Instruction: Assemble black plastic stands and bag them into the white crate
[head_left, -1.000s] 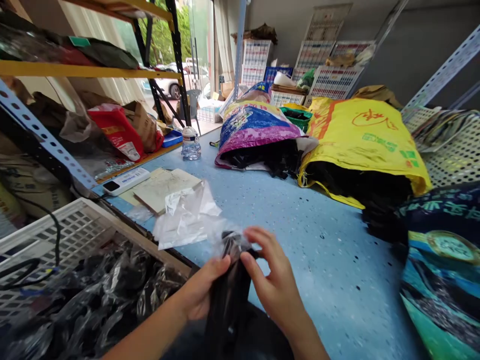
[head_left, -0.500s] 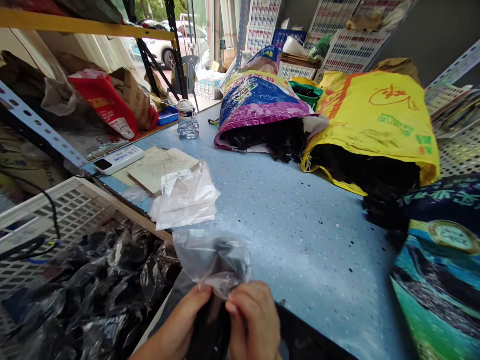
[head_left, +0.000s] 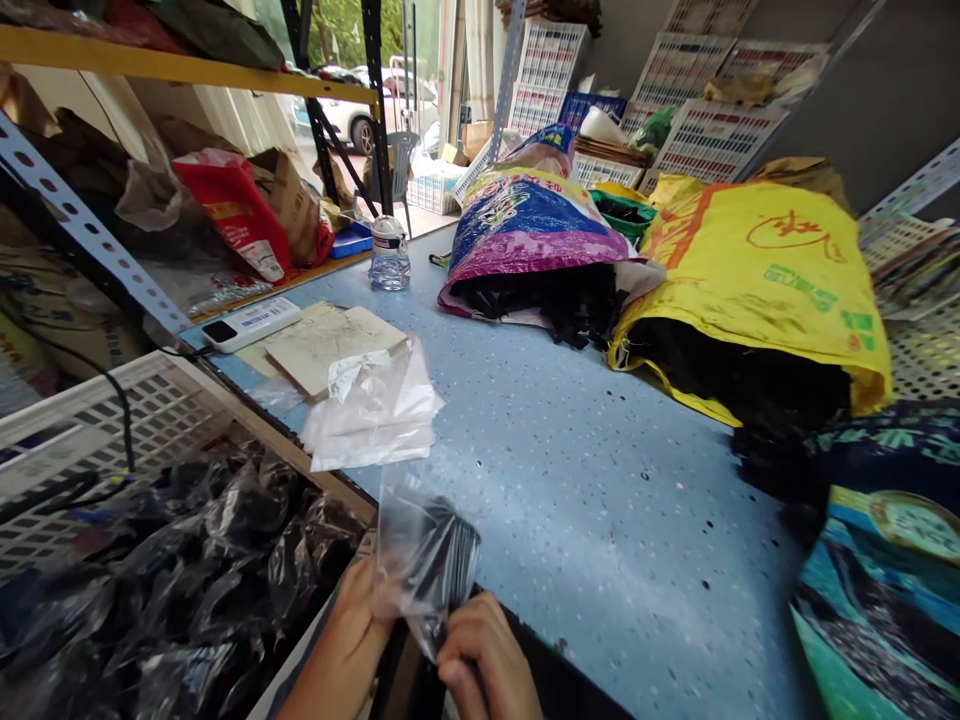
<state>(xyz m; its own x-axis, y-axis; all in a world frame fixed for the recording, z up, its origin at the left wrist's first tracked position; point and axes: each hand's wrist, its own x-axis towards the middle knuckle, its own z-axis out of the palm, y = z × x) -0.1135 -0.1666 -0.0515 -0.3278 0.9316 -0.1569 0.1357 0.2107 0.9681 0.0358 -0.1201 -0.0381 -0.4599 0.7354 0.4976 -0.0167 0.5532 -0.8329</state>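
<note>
At the bottom edge, both hands close on a small clear plastic bag (head_left: 420,555) with a bundle of thin black strips inside. My left hand (head_left: 349,640) grips the bag's left side, fingers wrapped around it. My right hand (head_left: 484,665) is curled tight at the bag's lower end, pinching it. The bag stands up over the near edge of the blue speckled table (head_left: 600,500). A stack of empty clear bags (head_left: 375,405) lies on the table just beyond.
A white crate (head_left: 97,430) at the left holds several filled bags (head_left: 202,570). Behind it lie cardboard sheets (head_left: 326,345), a white remote-like device (head_left: 251,322) and a water bottle (head_left: 391,255). A purple sack (head_left: 525,235), a yellow sack (head_left: 757,280) and a teal sack (head_left: 877,560) spill black strips at the right.
The hands have drawn back from over the table to its near edge. The clear bag now covers the top of the black bundle, and both hands have closed low on it.
</note>
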